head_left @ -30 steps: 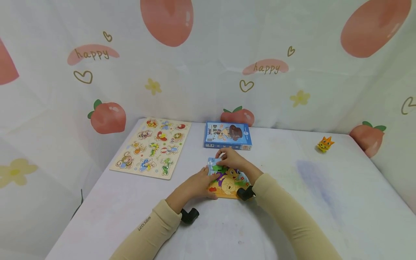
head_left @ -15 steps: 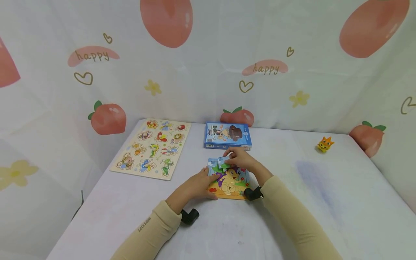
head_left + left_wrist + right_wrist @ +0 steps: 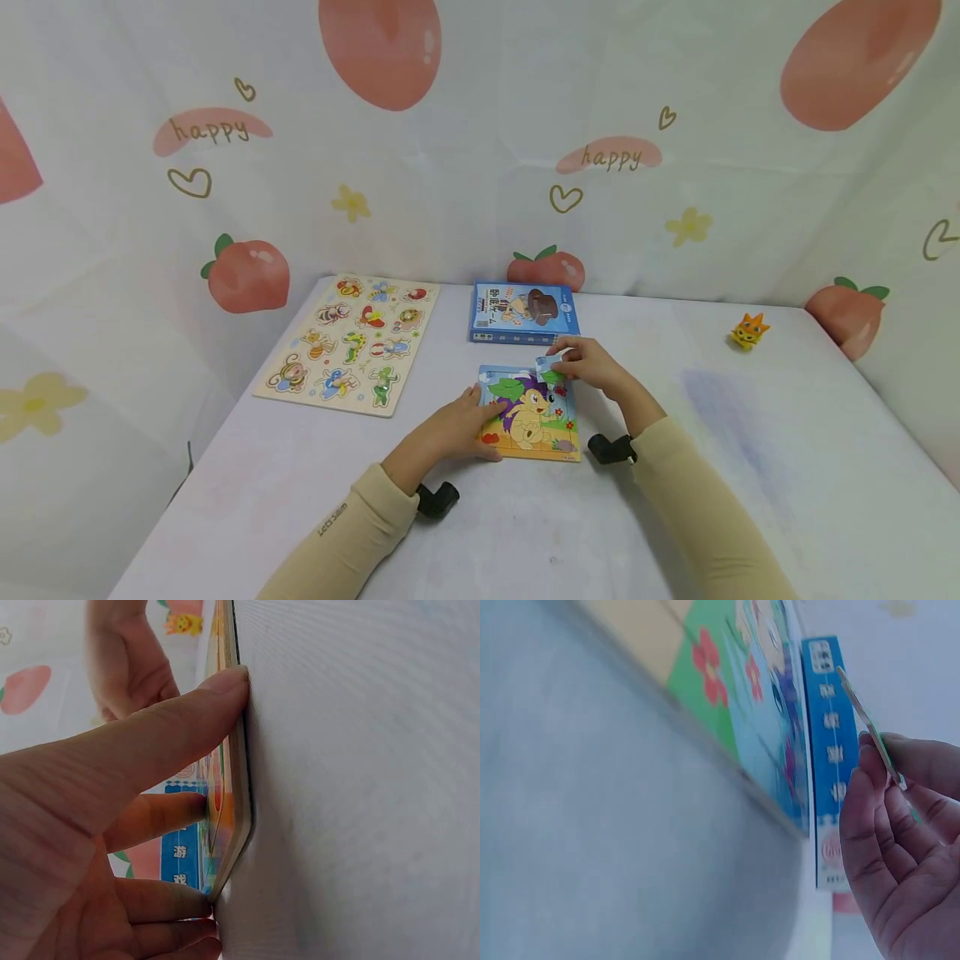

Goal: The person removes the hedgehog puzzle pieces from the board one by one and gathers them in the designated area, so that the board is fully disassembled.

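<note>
A wooden jigsaw puzzle (image 3: 551,429) with a purple-spined hedgehog picture lies flat in front of me in the head view. My left hand (image 3: 453,425) steadies its left side: the index finger presses on the picture, and in the left wrist view the thumb (image 3: 180,727) touches the puzzle's edge (image 3: 241,765). Between thumb and fingers, my right hand (image 3: 596,367) pinches a blue-and-green puzzle piece (image 3: 548,367) over the upper right corner. The right wrist view shows this thin piece (image 3: 870,727) tilted, raised above the board.
Behind the puzzle lies a blue game box (image 3: 523,312). A wooden knob-puzzle board (image 3: 347,346) with several insects is at the left. An orange-and-yellow toy figure (image 3: 748,332) stands far right. A peach-printed cloth (image 3: 457,150) hangs behind the white table (image 3: 502,533).
The right hand has lifted the puzzle piece and carried it right, from the upper left part of the puzzle to its upper right corner. My left hand has stayed in place.
</note>
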Motion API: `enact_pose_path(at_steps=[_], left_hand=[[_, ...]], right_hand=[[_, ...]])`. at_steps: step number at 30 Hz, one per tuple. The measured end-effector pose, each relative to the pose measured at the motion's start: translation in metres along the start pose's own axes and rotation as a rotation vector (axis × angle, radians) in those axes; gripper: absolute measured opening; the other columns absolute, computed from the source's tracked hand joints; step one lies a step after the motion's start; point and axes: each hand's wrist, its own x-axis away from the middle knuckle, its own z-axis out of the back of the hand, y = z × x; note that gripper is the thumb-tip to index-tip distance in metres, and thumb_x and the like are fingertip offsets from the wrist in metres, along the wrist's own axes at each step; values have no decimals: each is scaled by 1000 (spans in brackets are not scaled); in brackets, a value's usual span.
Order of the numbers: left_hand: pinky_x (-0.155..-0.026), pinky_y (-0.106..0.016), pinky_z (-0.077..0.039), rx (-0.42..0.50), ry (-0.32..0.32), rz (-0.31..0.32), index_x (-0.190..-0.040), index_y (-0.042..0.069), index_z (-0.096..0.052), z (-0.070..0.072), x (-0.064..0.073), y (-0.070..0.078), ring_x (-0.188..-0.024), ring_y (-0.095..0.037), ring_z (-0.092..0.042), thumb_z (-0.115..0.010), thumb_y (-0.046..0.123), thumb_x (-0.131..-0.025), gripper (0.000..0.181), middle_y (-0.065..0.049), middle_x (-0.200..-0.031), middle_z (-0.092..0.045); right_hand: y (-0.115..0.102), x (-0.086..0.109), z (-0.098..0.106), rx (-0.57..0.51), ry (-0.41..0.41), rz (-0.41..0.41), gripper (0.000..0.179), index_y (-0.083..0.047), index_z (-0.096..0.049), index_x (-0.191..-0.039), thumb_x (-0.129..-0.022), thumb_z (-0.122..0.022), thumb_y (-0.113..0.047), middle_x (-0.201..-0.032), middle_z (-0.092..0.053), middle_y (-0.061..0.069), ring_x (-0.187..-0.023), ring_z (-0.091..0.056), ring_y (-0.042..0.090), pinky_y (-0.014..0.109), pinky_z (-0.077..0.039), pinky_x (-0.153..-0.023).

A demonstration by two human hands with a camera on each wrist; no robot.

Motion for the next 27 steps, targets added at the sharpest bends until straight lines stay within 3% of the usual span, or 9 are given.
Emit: enact_pose_path(at_steps=[8, 22, 27], left_hand=[[-111, -50, -30, 6, 3, 1, -141, 22, -42, 0, 0, 0, -142, -35, -21, -74, 44, -75, 77, -20, -153, -21], [-112, -49, -29, 13, 0, 2, -142, 22, -41, 0, 2, 1, -143, -34, -20, -74, 43, -76, 77, -20, -154, -19], [-111, -50, -29, 14, 1, 2, -142, 22, -41, 0, 2, 1, -143, -34, -20, -74, 43, -76, 77, -20, -154, -19]], right_hand=[[15, 9, 16, -30, 67, -62, 33, 1, -57, -120, -91, -60, -14, -83, -58, 5, -69, -55, 12, 22, -53, -70], [37, 29, 39, -68, 115, -67, 40, 6, -53, -123, -91, -60, -17, -93, -66, 9, -75, -59, 6, 25, -55, -75], [47, 35, 42, -118, 122, -112, 42, 4, -52, -125, -91, -60, -18, -89, -66, 2, -75, -59, 6, 19, -53, -71]])
